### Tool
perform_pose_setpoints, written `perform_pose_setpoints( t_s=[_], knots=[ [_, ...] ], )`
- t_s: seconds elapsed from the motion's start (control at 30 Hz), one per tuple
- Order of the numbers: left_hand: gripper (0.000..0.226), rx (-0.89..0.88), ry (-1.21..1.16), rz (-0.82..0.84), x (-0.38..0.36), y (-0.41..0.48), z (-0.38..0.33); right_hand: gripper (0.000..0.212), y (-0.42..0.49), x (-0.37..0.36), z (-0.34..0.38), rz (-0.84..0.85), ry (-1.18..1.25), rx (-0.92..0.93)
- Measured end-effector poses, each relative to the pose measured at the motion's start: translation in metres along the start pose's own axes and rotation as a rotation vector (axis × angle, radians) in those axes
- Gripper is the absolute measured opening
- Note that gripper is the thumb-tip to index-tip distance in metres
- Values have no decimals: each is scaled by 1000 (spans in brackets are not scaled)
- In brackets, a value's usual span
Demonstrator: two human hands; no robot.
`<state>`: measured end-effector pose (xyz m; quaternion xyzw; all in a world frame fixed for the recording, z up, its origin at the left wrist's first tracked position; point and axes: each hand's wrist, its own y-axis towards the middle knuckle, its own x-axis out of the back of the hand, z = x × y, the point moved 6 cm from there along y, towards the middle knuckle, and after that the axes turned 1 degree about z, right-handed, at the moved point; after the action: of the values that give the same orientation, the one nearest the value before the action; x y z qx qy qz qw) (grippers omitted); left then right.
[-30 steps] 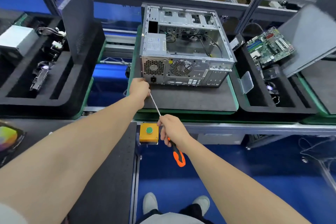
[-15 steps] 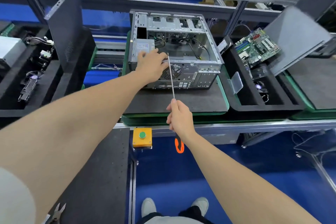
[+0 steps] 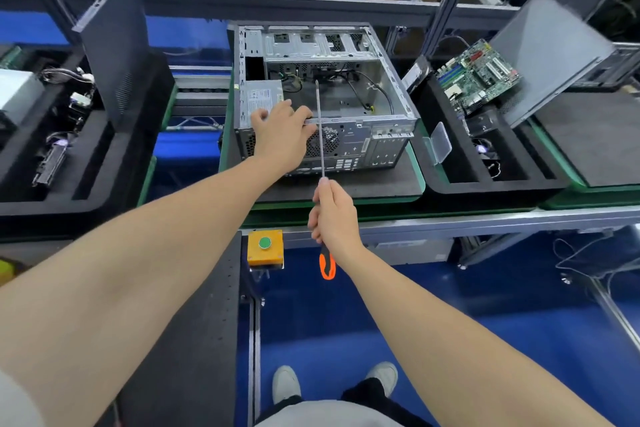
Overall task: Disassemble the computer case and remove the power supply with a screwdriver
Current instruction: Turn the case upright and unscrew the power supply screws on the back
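- The open grey sheet-metal computer case [image 3: 360,146] is showing bare, dull-shining steel.
- The grey box-shaped metal power supply [image 3: 261,95] is carrying a matt printed label.
- The long screwdriver [image 3: 320,128] is showing a bright steel shaft and a glossy orange-and-black plastic handle.
- The black foam mat [image 3: 381,184] is looking matt and fine-grained.
- The clear plastic flap [image 3: 441,144] is catching light glossily.

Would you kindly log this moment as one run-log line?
left hand: grips computer case rear edge | right hand: holds screwdriver, shaft over case | power supply: inside case
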<state>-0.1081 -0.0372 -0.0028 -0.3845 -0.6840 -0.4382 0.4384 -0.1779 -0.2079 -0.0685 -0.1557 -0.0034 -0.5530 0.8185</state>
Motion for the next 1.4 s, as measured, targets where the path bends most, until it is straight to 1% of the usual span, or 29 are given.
perform_pose_setpoints(
  t_s=[0.17, 0.33, 0.47, 0.77, 0.83, 0.9, 0.93, 0.97, 1.0, 1.03, 1.07, 1.1, 1.13, 1.17, 1.2, 1.23, 1.27, 1.3, 1.4],
  knots=[
    [28, -7, 3, -1, 5, -19, -3, 49, -5, -9, -2, 26, 46, -16],
    [21, -3, 43, -26, 9, -33, -8, 52, -15, -16, -12, 98, 75, -44],
    [22, 31, 28, -24, 11, -40, -8, 53, -21, -10, -20, 154, 65, -44],
    [26, 77, -21, -33, 13, -57, -18, 53, -24, 19, -39, 187, 51, -85],
    [27, 76, -50, -22, 16, -60, -19, 52, -25, 20, -42, 203, 47, -92],
    [30, 39, -193, -29, 22, -66, -19, 52, -26, 20, -45, 229, 42, -99],
    [37, 25, -315, -68, 27, -72, -19, 51, -27, 19, -46, 246, 34, -98],
    [42, 43, -407, -155, 35, -81, -16, 51, -29, 18, -47, 266, 19, -91],
    [43, 97, -437, -308, 44, -91, -13, 50, -31, 17, -48, 281, 2, -78],
    [40, 204, -421, -485, 52, -106, -6, 50, -34, 15, -49, 301, -19, -63],
    [32, 342, -438, -622, 53, -123, 3, 51, -37, 12, -50, 327, -41, -53],
    [22, 488, -530, -679, 47, -137, 13, 51, -41, 8, -53, 355, -60, -52],
    [14, 624, -702, -652, 35, -146, 23, 51, -45, 4, -56, 382, -79, -63],
    [14, 760, -913, -551, 17, -153, 31, 51, -49, 0, -59, 405, -103, -80],
    [21, 876, -1105, -405, -3, -158, 36, 51, -52, -4, -63, 425, -132, -101],
    [30, 952, -1250, -257, -19, -163, 38, 50, -56, -8, -66, 444, -160, -125],
    [34, 990, -1342, -143, -29, -168, 38, 49, -59, -13, -69, 463, -180, -152],
    [35, 1010, -1396, -76, -37, -173, 39, 49, -62, -18, -72, 482, -197, -182],
    [26, 1021, -1524, -43, -52, -181, 43, 50, -71, -31, -84, 543, -223, -317]
  ],
)
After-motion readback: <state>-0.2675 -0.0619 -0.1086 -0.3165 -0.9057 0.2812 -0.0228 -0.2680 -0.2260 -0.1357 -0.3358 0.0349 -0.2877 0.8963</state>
